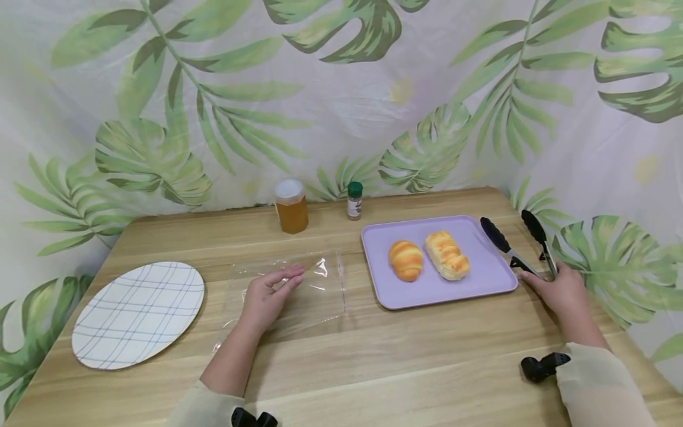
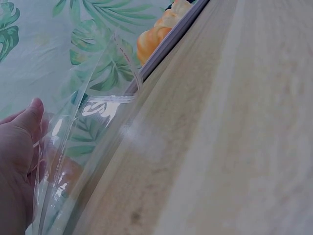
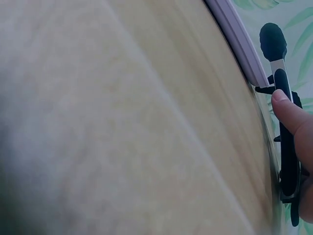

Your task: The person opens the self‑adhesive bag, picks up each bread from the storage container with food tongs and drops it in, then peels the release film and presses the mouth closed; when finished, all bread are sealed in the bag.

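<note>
A clear plastic bag (image 1: 315, 302) lies in the middle of the table, its zip edge facing the tray. Over it is my left hand (image 1: 269, 296), fingers loosely bent and thumb apart from them. In the left wrist view the bag's film (image 2: 58, 166) overlaps the fingers. My right hand (image 1: 562, 290) grips a pair of tongs (image 1: 520, 258) by the handles, thumb along one side, with the black tips spread apart and pointing away. Beside the tongs sits a lilac tray (image 1: 405, 295) bearing a croissant-like roll (image 1: 405, 261) and a ridged bread loaf (image 1: 447, 256).
An oval white checked placemat (image 1: 139, 314) lies at the left. A jar with amber contents (image 1: 291, 207) and a small green-capped spice bottle (image 1: 354, 201) stand at the back, before a leaf-patterned cloth (image 1: 341, 118). The wooden table (image 1: 405, 367) ends close to my right hand.
</note>
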Action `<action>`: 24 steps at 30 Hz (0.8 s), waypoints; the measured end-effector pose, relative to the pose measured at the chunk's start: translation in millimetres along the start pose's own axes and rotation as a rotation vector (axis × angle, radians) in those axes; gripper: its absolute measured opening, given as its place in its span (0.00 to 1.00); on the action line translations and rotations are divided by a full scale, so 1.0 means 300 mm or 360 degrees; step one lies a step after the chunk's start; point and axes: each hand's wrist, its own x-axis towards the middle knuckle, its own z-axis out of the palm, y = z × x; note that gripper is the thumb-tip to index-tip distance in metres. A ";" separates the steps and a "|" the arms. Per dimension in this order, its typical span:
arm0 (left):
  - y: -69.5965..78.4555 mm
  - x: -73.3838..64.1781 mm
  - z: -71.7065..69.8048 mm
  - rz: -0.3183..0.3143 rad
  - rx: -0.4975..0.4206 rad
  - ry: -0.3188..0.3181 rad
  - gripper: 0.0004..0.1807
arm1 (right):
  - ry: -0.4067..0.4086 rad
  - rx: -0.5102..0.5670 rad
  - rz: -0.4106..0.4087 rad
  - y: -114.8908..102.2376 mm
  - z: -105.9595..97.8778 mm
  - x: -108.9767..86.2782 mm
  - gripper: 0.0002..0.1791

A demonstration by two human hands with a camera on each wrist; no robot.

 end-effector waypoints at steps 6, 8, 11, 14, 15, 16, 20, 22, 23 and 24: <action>-0.002 -0.001 -0.004 -0.0019 -0.0006 0.0005 0.10 | 0.0066 0.0104 0.0031 -0.012 -0.003 -0.024 0.55; -0.002 -0.002 -0.004 -0.0023 -0.0014 -0.0002 0.10 | 0.0108 0.0131 0.0015 -0.014 -0.007 -0.036 0.55; 0.001 -0.002 -0.004 -0.0023 -0.0019 -0.0009 0.10 | 0.0144 0.0153 -0.0045 -0.017 -0.016 -0.059 0.53; 0.000 -0.001 -0.004 -0.0022 -0.0028 -0.0008 0.10 | 0.0123 0.0150 -0.0128 -0.021 -0.032 -0.078 0.52; -0.001 -0.001 -0.003 -0.0020 -0.0029 -0.0008 0.10 | 0.0111 0.0139 -0.0164 -0.023 -0.038 -0.084 0.52; -0.002 0.000 -0.003 -0.0018 -0.0031 -0.0009 0.10 | 0.0090 0.0117 -0.0190 -0.025 -0.046 -0.089 0.52; -0.008 0.002 -0.001 -0.0023 -0.0037 -0.0012 0.10 | 0.0049 -0.0057 -0.0320 -0.037 -0.078 -0.106 0.54; -0.009 0.002 0.000 -0.0029 -0.0042 -0.0013 0.10 | 0.0015 -0.0136 -0.0361 -0.041 -0.092 -0.114 0.56; -0.010 0.001 0.000 -0.0032 -0.0040 -0.0013 0.10 | 0.0002 -0.0163 -0.0386 -0.043 -0.098 -0.116 0.56; -0.011 0.001 0.000 -0.0033 -0.0040 -0.0013 0.10 | -0.0016 -0.0182 -0.0408 -0.043 -0.103 -0.118 0.57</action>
